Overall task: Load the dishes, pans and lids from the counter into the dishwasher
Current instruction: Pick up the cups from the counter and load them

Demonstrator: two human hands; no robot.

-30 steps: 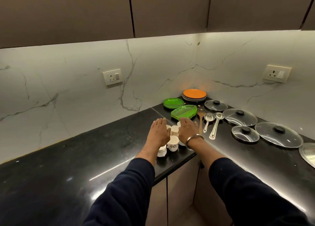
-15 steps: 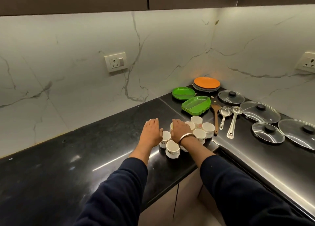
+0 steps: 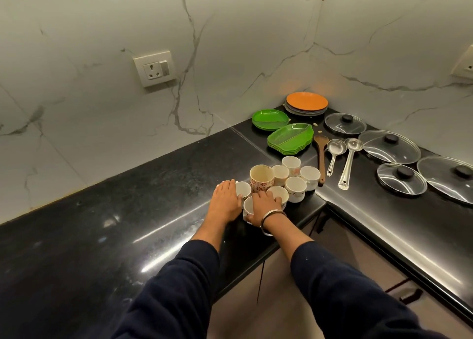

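- Both hands are on the cluster of white cups at the worktop's (image 3: 128, 236) inner corner edge, so the step in hand looks like gathering cups to carry to the dishwasher, which is not in view.
- The left hand (image 3: 226, 201) lies with its fingers fairly straight against the side of the left cup (image 3: 242, 189), just left of the tall patterned mug (image 3: 261, 177); it touches rather than grips.
- The right hand (image 3: 263, 207), with a bangle on its wrist, has its fingers curled over the front cup (image 3: 247, 207), and its fingertips reach the rim of the wide cup (image 3: 279, 195) just right of it.
- I cannot tell whether any cup is already lifted; all appear to stand on the worktop.
- To do this well, take only as many cups as each hand can hold securely, and lift straight up so that neighbours are not knocked.
- The front cup stands close to the worktop's edge, below the mug, so avoid dragging it outward.
- Four more small cups (image 3: 295, 185) wait right of the mug.
- Beyond the mug lie green trays (image 3: 290, 136), an orange plate (image 3: 306, 101) on a stack, ladles (image 3: 345, 164) and glass lids (image 3: 390, 146), all still to be loaded.
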